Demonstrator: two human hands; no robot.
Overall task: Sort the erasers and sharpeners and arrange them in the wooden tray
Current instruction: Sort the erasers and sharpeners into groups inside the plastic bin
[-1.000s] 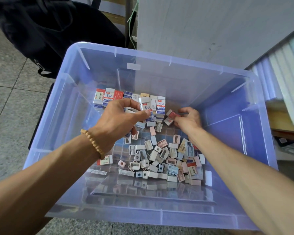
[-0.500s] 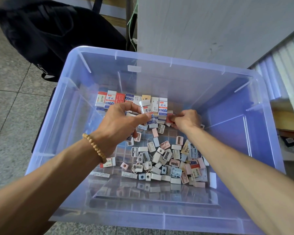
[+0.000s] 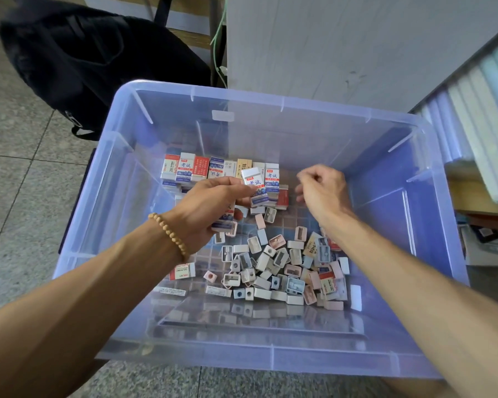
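Note:
Inside the clear blue plastic bin (image 3: 121,173), a row of wrapped erasers (image 3: 202,168) stands side by side along the far side. My left hand (image 3: 207,208) grips a few erasers and pinches a white-and-blue eraser (image 3: 253,183) at its fingertips, just in front of the row's right end. A red eraser (image 3: 283,198) lies at that end. My right hand (image 3: 324,191) hovers just right of it, fingers loosely curled, nothing visible in them. A heap of small sharpeners and erasers (image 3: 279,265) lies in the middle of the bin on a gridded floor (image 3: 210,258).
A black bag (image 3: 78,58) sits on the tiled floor behind the bin at left. A grey panel (image 3: 342,47) rises behind the bin, and stacked books (image 3: 477,116) stand to the right. Single erasers (image 3: 182,272) lie near the bin's left wall.
My right hand let go of the red eraser at the row's right end and lifted away to the right. My left hand moved its pinched eraser slightly toward the row.

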